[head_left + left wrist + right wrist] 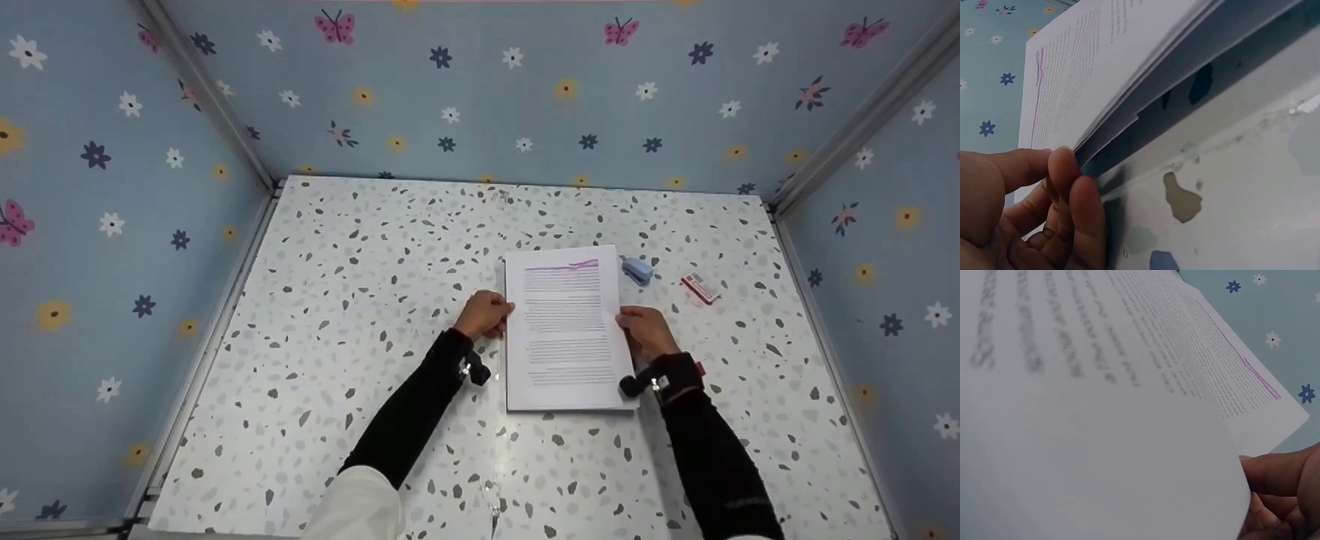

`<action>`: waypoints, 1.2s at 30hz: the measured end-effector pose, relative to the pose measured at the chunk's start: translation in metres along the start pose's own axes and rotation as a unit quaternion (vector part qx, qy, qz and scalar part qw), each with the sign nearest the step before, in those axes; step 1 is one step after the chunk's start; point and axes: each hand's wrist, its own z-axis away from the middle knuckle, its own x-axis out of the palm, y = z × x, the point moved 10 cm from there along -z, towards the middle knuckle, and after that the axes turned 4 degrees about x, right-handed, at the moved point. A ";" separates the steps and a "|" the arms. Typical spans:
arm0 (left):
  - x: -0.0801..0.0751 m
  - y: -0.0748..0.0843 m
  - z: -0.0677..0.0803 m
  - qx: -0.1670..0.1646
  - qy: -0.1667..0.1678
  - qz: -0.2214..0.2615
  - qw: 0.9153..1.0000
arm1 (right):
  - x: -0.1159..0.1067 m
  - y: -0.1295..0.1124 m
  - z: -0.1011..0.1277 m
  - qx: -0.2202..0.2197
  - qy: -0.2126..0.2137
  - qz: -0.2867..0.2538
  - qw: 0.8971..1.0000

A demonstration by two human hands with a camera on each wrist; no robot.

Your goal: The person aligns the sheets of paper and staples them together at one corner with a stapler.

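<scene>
In the head view, a stack of papers (564,330) is lying in the middle of the frame on the speckled bench (360,300). The left hand (484,314) is sitting against the stack's left edge with its fingers curled at that edge. The right hand (646,332) is sitting at the right edge, fingers bent over the margin. Just right of the stack's upper corner a small blue stapler (638,270) is lying, and further right a red-and-white box (700,288), both apart from the papers. Floral walls (525,90) are closing in the bench.

In the left wrist view, the left hand (1033,214) is filling the lower left, its fingertips (1064,166) pinching the lifted edge of the papers (1100,62), whose sheets are fanning apart above the bench (1241,185).

In the right wrist view, the papers (1100,410) are covering most of the frame, partly blurred. The right hand (1283,495) is showing in the lower right corner beneath the sheet's edge, seemingly gripping it, though the fingers are mostly hidden.
</scene>
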 end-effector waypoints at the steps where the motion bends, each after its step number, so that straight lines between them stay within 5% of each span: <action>1: -0.002 0.001 0.000 0.006 0.010 -0.009 1.000 | 0.001 -0.001 0.001 -0.004 -0.002 -0.005 1.000; 5: -0.014 0.011 0.005 0.034 0.066 -0.045 0.996 | 0.007 -0.004 0.003 -0.014 -0.014 -0.015 1.000; 9: -0.020 0.011 0.005 0.031 0.085 -0.017 0.996 | 0.013 -0.006 0.002 -0.016 -0.006 -0.003 1.000; 15: -0.022 0.006 0.005 0.030 0.046 0.105 0.993 | 0.027 -0.013 0.002 -0.024 -0.009 -0.035 0.999; 19: -0.018 0.009 0.006 0.048 -0.007 0.214 0.976 | 0.044 -0.021 0.007 -0.043 -0.033 -0.085 0.995; 22: -0.021 0.012 0.007 0.074 -0.017 0.257 0.964 | 0.057 -0.026 0.010 -0.058 -0.038 -0.105 0.992; 29: -0.031 0.014 0.009 0.135 -0.002 0.243 0.961 | 0.084 -0.027 0.012 -0.069 -0.044 -0.106 0.991; 36: -0.035 0.004 0.010 0.128 0.058 0.168 0.976 | 0.096 -0.028 0.012 -0.100 -0.017 -0.103 0.990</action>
